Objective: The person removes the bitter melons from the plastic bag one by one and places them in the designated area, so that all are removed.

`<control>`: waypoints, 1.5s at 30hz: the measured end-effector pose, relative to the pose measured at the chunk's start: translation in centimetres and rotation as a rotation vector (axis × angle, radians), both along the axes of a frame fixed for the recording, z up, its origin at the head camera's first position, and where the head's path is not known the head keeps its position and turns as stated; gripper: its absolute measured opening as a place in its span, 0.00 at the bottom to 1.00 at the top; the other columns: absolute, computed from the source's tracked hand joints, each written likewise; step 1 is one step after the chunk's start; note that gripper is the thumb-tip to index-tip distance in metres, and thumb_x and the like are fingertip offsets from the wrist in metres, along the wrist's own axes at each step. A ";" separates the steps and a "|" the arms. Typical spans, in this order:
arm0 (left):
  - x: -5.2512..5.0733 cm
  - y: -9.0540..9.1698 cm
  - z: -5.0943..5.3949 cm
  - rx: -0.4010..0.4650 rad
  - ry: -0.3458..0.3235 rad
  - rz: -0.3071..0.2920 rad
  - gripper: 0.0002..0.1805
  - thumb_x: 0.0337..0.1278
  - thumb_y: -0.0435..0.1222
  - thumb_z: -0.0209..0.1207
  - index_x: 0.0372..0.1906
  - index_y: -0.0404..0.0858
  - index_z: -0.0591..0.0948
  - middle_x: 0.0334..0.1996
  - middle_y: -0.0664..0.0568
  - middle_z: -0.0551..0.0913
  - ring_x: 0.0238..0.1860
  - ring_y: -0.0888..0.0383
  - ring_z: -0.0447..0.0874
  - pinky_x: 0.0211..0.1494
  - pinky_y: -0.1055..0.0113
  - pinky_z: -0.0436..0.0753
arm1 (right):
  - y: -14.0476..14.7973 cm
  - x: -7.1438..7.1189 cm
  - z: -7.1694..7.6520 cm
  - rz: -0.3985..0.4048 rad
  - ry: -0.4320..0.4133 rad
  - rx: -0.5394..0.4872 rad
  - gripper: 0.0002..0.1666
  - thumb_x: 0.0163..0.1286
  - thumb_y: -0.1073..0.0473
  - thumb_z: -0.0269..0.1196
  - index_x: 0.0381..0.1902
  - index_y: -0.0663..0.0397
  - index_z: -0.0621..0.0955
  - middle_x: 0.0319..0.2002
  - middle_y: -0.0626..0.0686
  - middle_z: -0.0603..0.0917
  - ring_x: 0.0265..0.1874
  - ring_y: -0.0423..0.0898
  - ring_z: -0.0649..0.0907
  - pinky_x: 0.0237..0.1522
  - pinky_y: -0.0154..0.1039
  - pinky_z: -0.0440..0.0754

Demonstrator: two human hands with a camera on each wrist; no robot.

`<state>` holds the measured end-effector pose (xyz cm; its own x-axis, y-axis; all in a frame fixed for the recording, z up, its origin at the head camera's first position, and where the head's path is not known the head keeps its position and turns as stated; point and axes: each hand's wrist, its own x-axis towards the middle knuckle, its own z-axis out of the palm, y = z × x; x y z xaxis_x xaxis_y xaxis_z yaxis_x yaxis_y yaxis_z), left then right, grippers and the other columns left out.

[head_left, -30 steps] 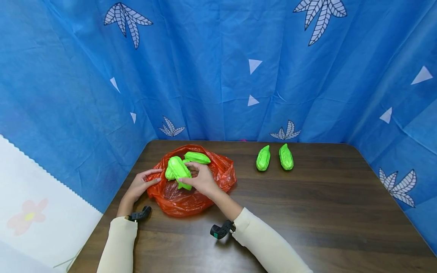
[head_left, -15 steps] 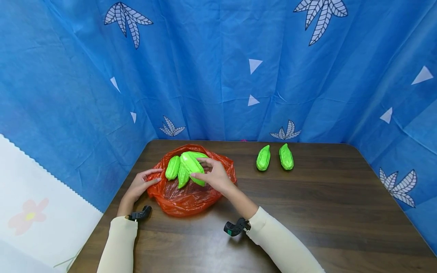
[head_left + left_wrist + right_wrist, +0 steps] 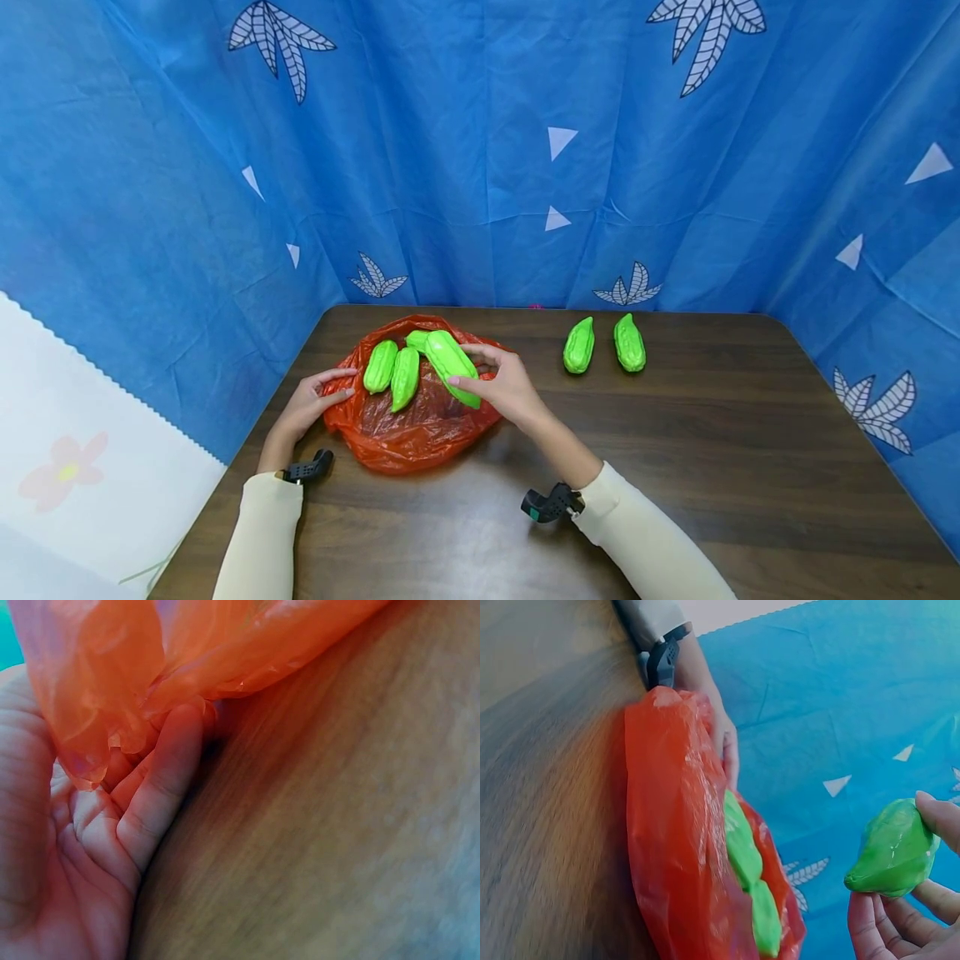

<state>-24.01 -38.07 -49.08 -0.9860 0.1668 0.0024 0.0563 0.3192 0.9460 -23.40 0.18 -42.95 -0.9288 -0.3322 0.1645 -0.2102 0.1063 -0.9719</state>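
A red plastic bag [image 3: 405,446] lies spread with its mouth facing up on the table's left side. My left hand [image 3: 303,406] grips its left rim, and in the left wrist view the thin plastic [image 3: 217,652] runs between thumb and curled fingers. My right hand [image 3: 506,387] pinches a ridged green gourd [image 3: 452,367] between thumb and fingers, above the bag's right side. The right wrist view has this gourd [image 3: 896,851] with its pointed tip turned left. Inside the bag are a left gourd [image 3: 381,367], a middle gourd [image 3: 405,379] and a partly hidden one [image 3: 417,340].
Two more green gourds, one [image 3: 578,346] beside the other [image 3: 629,343], lie apart on the wooden table [image 3: 675,467] toward the back. A blue patterned curtain [image 3: 480,167] hangs behind and along the sides. White cloth [image 3: 67,400] hangs at the left.
My right hand has lifted the gourd off the others and carried it rightward across the bag, uncovering the gourds below. My left hand keeps its place on the rim.
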 end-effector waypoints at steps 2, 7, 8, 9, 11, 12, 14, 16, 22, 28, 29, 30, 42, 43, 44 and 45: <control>0.0 0.0 0.0 -0.002 -0.002 0.001 0.27 0.69 0.32 0.62 0.68 0.28 0.73 0.65 0.27 0.72 0.40 0.60 0.88 0.42 0.66 0.87 | 0.7 0.1 0.1 -0.006 -0.001 -0.005 0.32 0.60 0.52 0.77 0.62 0.45 0.83 0.53 0.48 0.86 0.47 0.49 0.83 0.41 0.39 0.85; 0.0 0.0 0.0 -0.022 -0.001 0.004 0.26 0.69 0.33 0.62 0.68 0.28 0.74 0.66 0.27 0.71 0.42 0.61 0.87 0.43 0.67 0.86 | 2.2 0.2 0.1 -0.029 -0.008 -0.011 0.32 0.60 0.51 0.77 0.63 0.43 0.82 0.52 0.49 0.86 0.47 0.50 0.83 0.39 0.39 0.85; 0.0 0.0 -0.1 -0.027 0.001 0.007 0.26 0.69 0.33 0.62 0.68 0.28 0.74 0.66 0.27 0.71 0.42 0.62 0.87 0.43 0.67 0.86 | 2.4 0.2 0.1 -0.034 -0.009 -0.013 0.33 0.60 0.51 0.77 0.63 0.43 0.82 0.52 0.50 0.86 0.47 0.51 0.83 0.38 0.39 0.85; 0.0 0.0 -0.1 -0.030 0.003 0.010 0.26 0.69 0.33 0.62 0.68 0.28 0.74 0.67 0.28 0.70 0.43 0.63 0.86 0.43 0.68 0.86 | 2.7 0.1 0.0 -0.037 -0.010 -0.017 0.33 0.60 0.52 0.77 0.63 0.44 0.82 0.52 0.51 0.86 0.46 0.51 0.83 0.38 0.39 0.85; 0.1 0.1 -0.1 -0.036 0.006 0.019 0.26 0.68 0.33 0.63 0.68 0.29 0.75 0.67 0.28 0.70 0.44 0.64 0.85 0.44 0.68 0.86 | 3.1 0.1 0.0 -0.051 -0.010 -0.018 0.33 0.60 0.52 0.77 0.63 0.44 0.82 0.52 0.52 0.86 0.46 0.51 0.83 0.38 0.39 0.85; 0.2 0.1 -0.1 -0.042 0.008 0.023 0.26 0.68 0.34 0.63 0.68 0.29 0.75 0.68 0.28 0.70 0.44 0.65 0.85 0.44 0.69 0.85 | 3.4 0.0 -0.1 -0.060 -0.008 -0.016 0.33 0.60 0.52 0.77 0.63 0.44 0.82 0.51 0.52 0.86 0.46 0.51 0.83 0.38 0.39 0.85; 0.3 0.1 -0.2 -0.045 0.006 0.029 0.26 0.68 0.34 0.63 0.68 0.29 0.75 0.68 0.29 0.70 0.45 0.66 0.84 0.45 0.69 0.85 | 3.8 -0.1 -0.2 -0.081 -0.005 -0.008 0.33 0.60 0.52 0.77 0.63 0.45 0.82 0.51 0.52 0.86 0.46 0.51 0.83 0.40 0.39 0.84; 0.3 0.2 -0.2 -0.047 0.004 0.037 0.26 0.68 0.34 0.63 0.67 0.29 0.75 0.68 0.29 0.70 0.45 0.66 0.84 0.45 0.70 0.85 | 4.1 -0.2 -0.2 -0.101 -0.001 0.003 0.32 0.60 0.51 0.77 0.63 0.45 0.82 0.50 0.51 0.86 0.46 0.51 0.83 0.42 0.40 0.84; 0.4 0.2 -0.2 -0.047 -0.007 0.040 0.27 0.68 0.35 0.63 0.68 0.29 0.75 0.68 0.28 0.70 0.43 0.65 0.85 0.44 0.69 0.85 | 5.2 -0.7 -0.4 -0.126 0.001 0.005 0.33 0.60 0.53 0.77 0.64 0.46 0.81 0.51 0.53 0.86 0.48 0.53 0.83 0.45 0.41 0.83; 0.4 0.1 -0.2 -0.046 0.001 0.033 0.27 0.68 0.35 0.63 0.68 0.29 0.74 0.68 0.29 0.69 0.44 0.66 0.84 0.45 0.69 0.85 | 6.2 -1.3 -0.3 -0.140 0.004 -0.009 0.33 0.61 0.53 0.76 0.65 0.48 0.81 0.53 0.54 0.86 0.48 0.53 0.83 0.45 0.40 0.84; 0.4 0.1 -0.2 -0.045 0.001 0.033 0.27 0.68 0.35 0.63 0.68 0.29 0.75 0.68 0.29 0.69 0.44 0.66 0.85 0.45 0.69 0.85 | 6.4 -1.4 -0.4 -0.144 0.002 -0.005 0.34 0.61 0.53 0.76 0.65 0.48 0.81 0.53 0.54 0.86 0.48 0.53 0.83 0.45 0.40 0.84; 0.4 0.1 -0.2 -0.042 0.001 0.037 0.27 0.68 0.35 0.63 0.68 0.29 0.75 0.68 0.29 0.70 0.43 0.66 0.85 0.44 0.69 0.85 | 6.5 -1.5 -0.4 -0.149 -0.001 0.001 0.34 0.61 0.52 0.76 0.65 0.48 0.80 0.53 0.54 0.86 0.48 0.52 0.83 0.45 0.39 0.83; 0.1 0.2 -0.1 -0.034 0.009 0.020 0.27 0.69 0.34 0.63 0.68 0.29 0.74 0.68 0.28 0.69 0.43 0.66 0.85 0.44 0.69 0.86 | 9.2 -2.8 -0.5 -0.236 -0.045 0.046 0.36 0.62 0.49 0.75 0.67 0.49 0.78 0.56 0.57 0.84 0.51 0.54 0.81 0.41 0.36 0.84; 0.1 0.2 -0.1 -0.034 0.009 0.019 0.27 0.69 0.34 0.63 0.68 0.29 0.74 0.68 0.28 0.69 0.43 0.66 0.85 0.44 0.69 0.85 | 9.4 -2.9 -0.5 -0.242 -0.049 0.053 0.37 0.62 0.48 0.75 0.67 0.49 0.78 0.56 0.57 0.83 0.52 0.55 0.81 0.41 0.36 0.84; 0.1 0.1 -0.1 -0.033 0.007 0.018 0.27 0.69 0.34 0.63 0.68 0.29 0.74 0.68 0.28 0.69 0.43 0.66 0.85 0.44 0.69 0.86 | 9.5 -3.0 -0.6 -0.248 -0.055 0.060 0.38 0.62 0.47 0.75 0.68 0.49 0.78 0.57 0.58 0.83 0.52 0.55 0.81 0.41 0.36 0.84; 0.1 0.1 -0.1 -0.030 0.004 0.016 0.27 0.69 0.34 0.63 0.68 0.29 0.74 0.68 0.28 0.69 0.43 0.66 0.85 0.44 0.69 0.86 | 9.7 -3.1 -0.6 -0.254 -0.059 0.066 0.38 0.62 0.46 0.75 0.68 0.50 0.78 0.57 0.58 0.83 0.52 0.55 0.81 0.40 0.36 0.83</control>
